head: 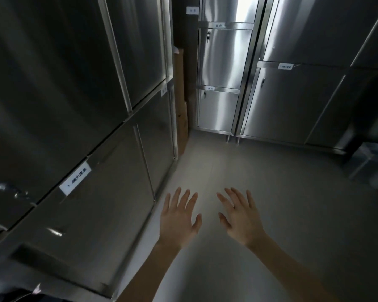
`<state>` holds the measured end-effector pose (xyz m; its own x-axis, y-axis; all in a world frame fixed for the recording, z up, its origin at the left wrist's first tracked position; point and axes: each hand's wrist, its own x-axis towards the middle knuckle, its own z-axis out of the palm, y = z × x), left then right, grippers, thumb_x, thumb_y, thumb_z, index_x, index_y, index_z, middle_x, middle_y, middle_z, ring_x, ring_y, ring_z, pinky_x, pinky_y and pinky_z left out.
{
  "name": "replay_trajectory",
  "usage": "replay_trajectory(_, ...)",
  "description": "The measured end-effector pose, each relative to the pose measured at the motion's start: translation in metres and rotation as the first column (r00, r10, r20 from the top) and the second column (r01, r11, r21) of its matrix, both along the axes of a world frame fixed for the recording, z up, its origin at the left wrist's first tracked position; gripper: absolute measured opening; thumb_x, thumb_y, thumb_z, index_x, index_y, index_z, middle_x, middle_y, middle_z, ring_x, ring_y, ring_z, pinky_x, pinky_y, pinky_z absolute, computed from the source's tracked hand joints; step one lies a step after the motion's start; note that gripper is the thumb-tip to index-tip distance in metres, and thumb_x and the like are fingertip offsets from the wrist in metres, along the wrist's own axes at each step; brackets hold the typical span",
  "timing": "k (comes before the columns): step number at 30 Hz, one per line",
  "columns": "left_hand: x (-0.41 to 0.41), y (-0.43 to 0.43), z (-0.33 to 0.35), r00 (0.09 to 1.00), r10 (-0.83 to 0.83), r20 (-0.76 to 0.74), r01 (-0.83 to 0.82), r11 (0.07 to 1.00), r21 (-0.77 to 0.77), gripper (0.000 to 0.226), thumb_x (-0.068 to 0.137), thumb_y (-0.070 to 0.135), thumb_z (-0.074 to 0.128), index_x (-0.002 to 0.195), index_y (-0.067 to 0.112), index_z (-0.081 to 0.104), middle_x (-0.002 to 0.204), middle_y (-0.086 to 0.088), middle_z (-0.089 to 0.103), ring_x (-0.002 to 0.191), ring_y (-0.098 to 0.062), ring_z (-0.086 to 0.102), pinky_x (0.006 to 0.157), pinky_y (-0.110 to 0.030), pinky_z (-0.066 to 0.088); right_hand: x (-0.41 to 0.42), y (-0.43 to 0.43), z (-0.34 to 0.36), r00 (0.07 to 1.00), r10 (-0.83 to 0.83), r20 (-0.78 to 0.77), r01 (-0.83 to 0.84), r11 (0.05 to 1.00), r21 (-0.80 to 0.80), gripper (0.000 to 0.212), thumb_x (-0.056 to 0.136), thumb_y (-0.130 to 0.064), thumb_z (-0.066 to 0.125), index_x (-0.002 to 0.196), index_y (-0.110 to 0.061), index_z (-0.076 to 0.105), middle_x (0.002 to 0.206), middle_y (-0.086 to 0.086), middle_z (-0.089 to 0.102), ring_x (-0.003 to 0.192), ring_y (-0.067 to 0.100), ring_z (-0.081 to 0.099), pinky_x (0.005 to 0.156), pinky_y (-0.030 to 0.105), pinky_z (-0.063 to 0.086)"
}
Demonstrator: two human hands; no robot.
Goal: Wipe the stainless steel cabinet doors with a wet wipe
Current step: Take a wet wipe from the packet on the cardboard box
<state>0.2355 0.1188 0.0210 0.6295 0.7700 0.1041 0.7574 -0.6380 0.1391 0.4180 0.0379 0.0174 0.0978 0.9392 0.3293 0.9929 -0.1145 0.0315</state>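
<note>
1. Near cabinet doors (109,171): flat brushed stainless steel panels, dull grey with a faint vertical grain, edged by raised steel strips. A white label (75,180) with dark print sits on the rail above the lower door.
2. Far cabinet doors (218,110), well beyond the label at the aisle's end: a narrow stack of the same steel, brighter, with a hard glare streak on the top panel. Each has a small lock near its upper corner.
3. Brown cardboard sheet (180,105): upright in the gap between the labelled bank and the far stack.
4. Floor (282,203): smooth, matte, pale grey.
5. Left hand (179,219): back up, fingers straight and spread, gripping nothing. It is below and right of the label, over the floor, near the lower door's edge but apart from the steel.
6. Right hand (242,216): same pose, fingers straight and fanned, holding nothing. It is farther from the label, just beside the left hand, not touching it.
7. Surface of the labelled doors: whitish smears left of the label and small bright glints below it.
</note>
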Motion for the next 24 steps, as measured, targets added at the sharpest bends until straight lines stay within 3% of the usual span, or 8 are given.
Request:
replay_trajectory(2, 0.017, 0.009, -0.001, 1.0, -0.023, -0.006, 0.022, 1.0, -0.011, 0.061, 0.092, 0.048, 0.052, 0.147, 0.023, 0.043, 0.153, -0.002, 0.04, 0.146, -0.026, 0.026, 0.121, -0.049, 0.015, 0.015, 0.008, -0.007, 1.0, -0.011, -0.025, 0.01, 0.999, -0.043, 0.057, 0.07, -0.036, 0.077, 0.121, -0.014, 0.064, 0.121, 0.013, 0.063, 0.113, 0.032, 0.059, 0.094, 0.061, 0.042)
replay_trajectory(5, 0.041, 0.03, -0.01, 0.998, -0.068, 0.014, 0.068, 0.997, 0.049, 0.058, 0.075, 0.045, 0.076, 0.125, 0.018, 0.067, 0.129, -0.005, 0.064, 0.127, -0.031, 0.054, 0.104, -0.056, 0.041, 0.038, 0.026, -0.018, 0.998, -0.034, -0.047, 0.028, 0.992, -0.121, 0.055, 0.071, -0.04, 0.076, 0.12, -0.016, 0.065, 0.122, 0.012, 0.063, 0.114, 0.03, 0.059, 0.094, 0.06, 0.043)
replay_trajectory(7, 0.057, 0.051, -0.016, 0.997, -0.075, -0.008, 0.075, 0.997, 0.034, 0.056, 0.078, 0.046, 0.07, 0.126, 0.019, 0.066, 0.132, -0.005, 0.062, 0.129, -0.031, 0.053, 0.105, -0.055, 0.041, 0.055, 0.045, -0.021, 0.997, -0.055, -0.058, 0.047, 0.99, -0.131, 0.054, 0.072, -0.04, 0.076, 0.12, -0.017, 0.065, 0.123, 0.011, 0.062, 0.114, 0.03, 0.059, 0.094, 0.06, 0.043)
replay_trajectory(10, 0.083, 0.093, -0.018, 0.996, -0.074, -0.055, 0.072, 0.996, -0.043, 0.061, 0.094, 0.052, 0.045, 0.149, 0.026, 0.039, 0.157, 0.0, 0.032, 0.148, -0.026, 0.02, 0.121, -0.049, 0.012, 0.081, 0.083, -0.019, 0.994, -0.072, -0.082, 0.06, 0.989, -0.137, 0.053, 0.075, -0.037, 0.075, 0.121, -0.015, 0.064, 0.125, 0.013, 0.061, 0.116, 0.031, 0.058, 0.095, 0.061, 0.042)
replay_trajectory(13, 0.108, 0.14, -0.016, 0.997, -0.064, -0.045, 0.063, 0.997, -0.035, 0.063, 0.098, 0.055, 0.029, 0.155, 0.03, 0.02, 0.163, 0.004, 0.012, 0.151, -0.021, -0.001, 0.122, -0.044, 0.001, 0.108, 0.125, -0.01, 0.992, -0.078, -0.1, 0.063, 0.987, -0.149, 0.054, 0.09, -0.04, 0.054, 0.139, -0.019, 0.046, 0.145, 0.01, 0.042, 0.135, 0.029, 0.037, 0.111, 0.057, 0.022)
replay_trajectory(15, 0.126, 0.172, -0.002, 0.997, -0.073, -0.03, 0.073, 0.997, -0.003, 0.063, 0.096, 0.055, 0.037, 0.153, 0.028, 0.029, 0.161, 0.001, 0.021, 0.15, -0.023, 0.008, 0.122, -0.047, 0.009, 0.127, 0.156, -0.003, 0.992, -0.079, -0.1, 0.066, 0.989, -0.134, 0.055, 0.094, -0.041, 0.045, 0.144, -0.021, 0.036, 0.151, 0.008, 0.033, 0.139, 0.026, 0.028, 0.114, 0.054, 0.013)
replay_trajectory(18, 0.153, 0.217, 0.015, 0.99, -0.128, 0.064, 0.118, 0.982, 0.146, 0.058, 0.079, 0.045, 0.073, 0.13, 0.018, 0.063, 0.136, -0.007, 0.059, 0.132, -0.032, 0.049, 0.107, -0.056, 0.039, 0.155, 0.199, 0.012, 0.993, -0.087, -0.082, 0.08, 0.993, -0.082, 0.054, 0.092, -0.039, 0.052, 0.141, -0.02, 0.042, 0.147, 0.01, 0.039, 0.136, 0.027, 0.035, 0.112, 0.054, 0.018)
replay_trajectory(24, 0.197, 0.27, 0.013, 0.984, -0.138, 0.114, 0.121, 0.983, 0.14, 0.056, 0.073, 0.038, 0.079, 0.122, 0.014, 0.068, 0.128, -0.01, 0.064, 0.123, -0.034, 0.057, 0.099, -0.059, 0.045, 0.197, 0.253, 0.01, 0.993, -0.09, -0.071, 0.085, 0.993, -0.08, 0.053, 0.091, -0.038, 0.053, 0.14, -0.02, 0.044, 0.147, 0.007, 0.039, 0.134, 0.027, 0.038, 0.112, 0.052, 0.021)
